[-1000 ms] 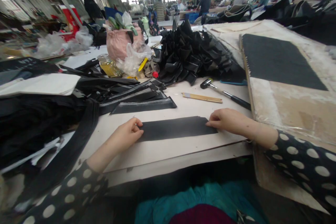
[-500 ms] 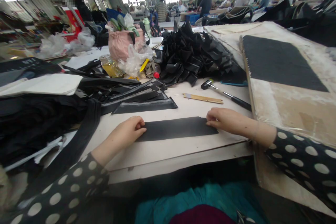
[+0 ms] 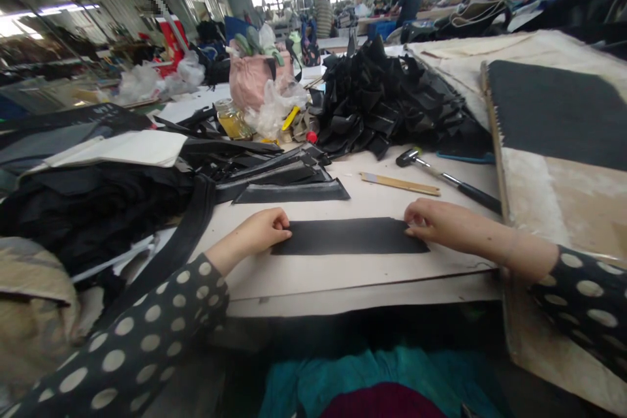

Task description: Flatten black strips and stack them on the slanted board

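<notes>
A long black strip of material (image 3: 350, 236) lies flat on the pale worktable (image 3: 343, 274) in front of me. My left hand (image 3: 262, 230) is closed in a pinch on the strip's left end. My right hand (image 3: 434, 223) has its fingers curled and pinched on the strip's right end. Both sleeves are dark with white dots.
Behind the strip lie similar black strips (image 3: 289, 191), a wooden stick (image 3: 399, 183) and a hammer (image 3: 448, 177). A heap of black folded pieces (image 3: 386, 101) rises further back. A large board with a dark sheet (image 3: 558, 117) stands at right. Black fabric (image 3: 93, 209) piles up at left. People work far behind.
My head has turned slightly left, so everything sits further right in the view. Both hands stay pinched on the strip's ends.
</notes>
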A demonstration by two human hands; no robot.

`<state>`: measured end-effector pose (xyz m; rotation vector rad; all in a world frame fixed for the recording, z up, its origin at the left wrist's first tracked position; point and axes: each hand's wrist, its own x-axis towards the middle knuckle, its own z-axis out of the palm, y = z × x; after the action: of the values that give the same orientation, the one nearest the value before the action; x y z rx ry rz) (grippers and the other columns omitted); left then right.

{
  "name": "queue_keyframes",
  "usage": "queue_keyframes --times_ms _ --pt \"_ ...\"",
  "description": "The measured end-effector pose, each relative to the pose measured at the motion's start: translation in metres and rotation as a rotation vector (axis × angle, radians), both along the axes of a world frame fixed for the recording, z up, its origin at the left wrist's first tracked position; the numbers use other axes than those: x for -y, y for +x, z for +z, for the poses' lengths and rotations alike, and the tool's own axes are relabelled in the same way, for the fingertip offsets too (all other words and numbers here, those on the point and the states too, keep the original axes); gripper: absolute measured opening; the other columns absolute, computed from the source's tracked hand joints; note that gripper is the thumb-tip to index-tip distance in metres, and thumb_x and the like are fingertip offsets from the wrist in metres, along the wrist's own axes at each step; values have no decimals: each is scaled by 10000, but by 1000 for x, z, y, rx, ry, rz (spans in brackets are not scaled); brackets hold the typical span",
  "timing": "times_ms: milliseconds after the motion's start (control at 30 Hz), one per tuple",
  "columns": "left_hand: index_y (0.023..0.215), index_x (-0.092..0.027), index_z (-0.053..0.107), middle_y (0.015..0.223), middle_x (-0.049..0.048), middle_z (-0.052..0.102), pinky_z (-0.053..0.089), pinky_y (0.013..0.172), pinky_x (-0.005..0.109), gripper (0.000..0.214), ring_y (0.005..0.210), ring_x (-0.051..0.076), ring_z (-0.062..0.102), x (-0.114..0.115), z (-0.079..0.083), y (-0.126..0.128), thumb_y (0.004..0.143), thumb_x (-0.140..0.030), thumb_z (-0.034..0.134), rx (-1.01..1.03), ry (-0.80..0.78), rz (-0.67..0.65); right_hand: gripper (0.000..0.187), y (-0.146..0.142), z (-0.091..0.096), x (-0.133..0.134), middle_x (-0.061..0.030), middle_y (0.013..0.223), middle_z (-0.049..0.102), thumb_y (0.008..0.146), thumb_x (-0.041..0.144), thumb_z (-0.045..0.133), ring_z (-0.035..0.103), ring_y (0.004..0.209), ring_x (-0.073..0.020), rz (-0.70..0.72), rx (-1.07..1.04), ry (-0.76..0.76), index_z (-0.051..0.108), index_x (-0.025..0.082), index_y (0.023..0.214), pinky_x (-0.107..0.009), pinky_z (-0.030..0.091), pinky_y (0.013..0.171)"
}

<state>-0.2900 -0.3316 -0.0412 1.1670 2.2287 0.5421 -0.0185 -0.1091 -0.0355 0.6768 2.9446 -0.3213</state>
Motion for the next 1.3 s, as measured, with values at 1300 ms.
queue_keyframes --times_ms 1300 --pt "967 -192 479 573 -69 507 340 522 222 317 547 117 493 24 -9 11 693 -337 545 -102 176 105 382 3 2 15 -45 769 654 706 420 483 598 709 -199 -216 5 -304 619 166 958 -293 435 637"
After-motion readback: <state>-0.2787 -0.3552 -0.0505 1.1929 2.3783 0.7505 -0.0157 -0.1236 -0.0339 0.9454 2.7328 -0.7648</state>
